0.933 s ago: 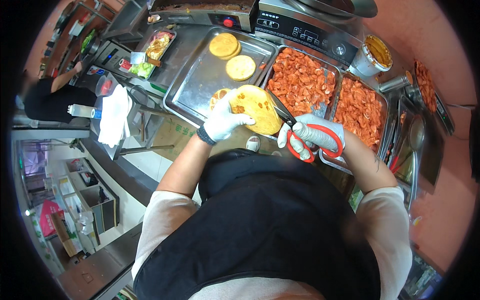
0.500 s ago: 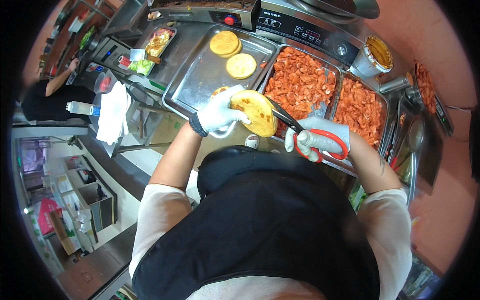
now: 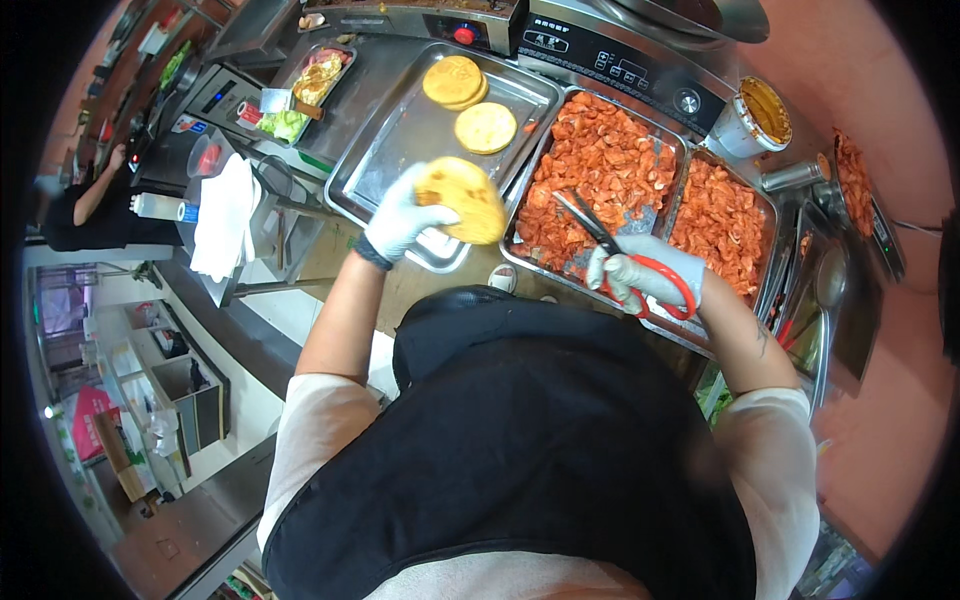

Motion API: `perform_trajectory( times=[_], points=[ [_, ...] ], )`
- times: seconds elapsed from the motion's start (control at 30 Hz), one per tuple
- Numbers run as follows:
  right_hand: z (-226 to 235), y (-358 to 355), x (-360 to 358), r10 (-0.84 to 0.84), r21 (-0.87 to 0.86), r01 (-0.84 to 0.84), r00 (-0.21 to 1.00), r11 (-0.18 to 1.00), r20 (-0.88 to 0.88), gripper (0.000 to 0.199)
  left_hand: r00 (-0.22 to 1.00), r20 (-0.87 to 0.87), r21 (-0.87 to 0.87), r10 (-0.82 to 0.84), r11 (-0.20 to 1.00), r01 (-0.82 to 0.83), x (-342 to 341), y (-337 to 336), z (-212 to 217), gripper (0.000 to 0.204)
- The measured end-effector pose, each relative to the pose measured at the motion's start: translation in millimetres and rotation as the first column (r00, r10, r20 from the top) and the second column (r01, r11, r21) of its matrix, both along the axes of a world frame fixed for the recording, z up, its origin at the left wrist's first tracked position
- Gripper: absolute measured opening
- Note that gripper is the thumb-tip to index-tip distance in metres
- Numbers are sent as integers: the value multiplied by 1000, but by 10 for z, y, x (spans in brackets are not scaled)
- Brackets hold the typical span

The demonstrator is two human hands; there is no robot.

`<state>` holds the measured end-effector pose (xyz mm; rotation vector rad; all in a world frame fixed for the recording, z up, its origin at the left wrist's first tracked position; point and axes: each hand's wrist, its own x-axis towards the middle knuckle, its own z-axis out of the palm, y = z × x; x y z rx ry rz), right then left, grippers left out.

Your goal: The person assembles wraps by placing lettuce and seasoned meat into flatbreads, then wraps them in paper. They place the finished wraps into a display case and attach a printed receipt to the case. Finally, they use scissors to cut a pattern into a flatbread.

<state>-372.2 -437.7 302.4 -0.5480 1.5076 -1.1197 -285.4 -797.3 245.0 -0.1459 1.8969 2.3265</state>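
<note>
Gloved in white, my left hand (image 3: 402, 214) grips a round golden flatbread (image 3: 462, 200) by its left edge, over the near part of a metal tray (image 3: 375, 140). Red-handled scissors (image 3: 660, 283) are in my gloved right hand (image 3: 625, 277), their dark blades parted and pointing up and left. The blades hang over a pan of red-coated meat pieces (image 3: 600, 150), apart from the bread. On the tray lie a small stack of flatbreads (image 3: 453, 80) and a paler flatbread (image 3: 485, 129).
A second pan of meat (image 3: 715, 220) stands at right, beside a white bucket of brown sauce (image 3: 750, 118). A ladle (image 3: 830, 280) lies farther right. Behind is a cooker's control panel (image 3: 610, 65). At left are a small food tray (image 3: 310, 90) and another person (image 3: 95, 205).
The flatbread has moved left and away from the scissors with my left hand. The scissor blades, close to the bread before, now stand apart from it over the meat.
</note>
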Motion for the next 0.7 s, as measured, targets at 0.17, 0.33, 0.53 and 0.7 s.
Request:
perform_trajectory(
  times=[0.17,0.33,0.53,0.7],
  points=[
    [-199,50,-34,-24,-9,24,999,1000,-40,73,968,167,-341,190,932,-124,30,-468,-733,48],
    [-297,-17,11,-103,-22,105,991,994,89,69,912,-230,-597,340,691,-409,-319,-707,-1103,43],
    [-494,-44,-45,-197,-5,198,977,980,86,65,972,-150,-854,181,471,-219,-1167,-557,-1240,64],
    [-620,-164,-59,-209,74,200,969,977,131,61,942,201,-930,268,354,98,-1945,-199,-1267,89]
  ],
)
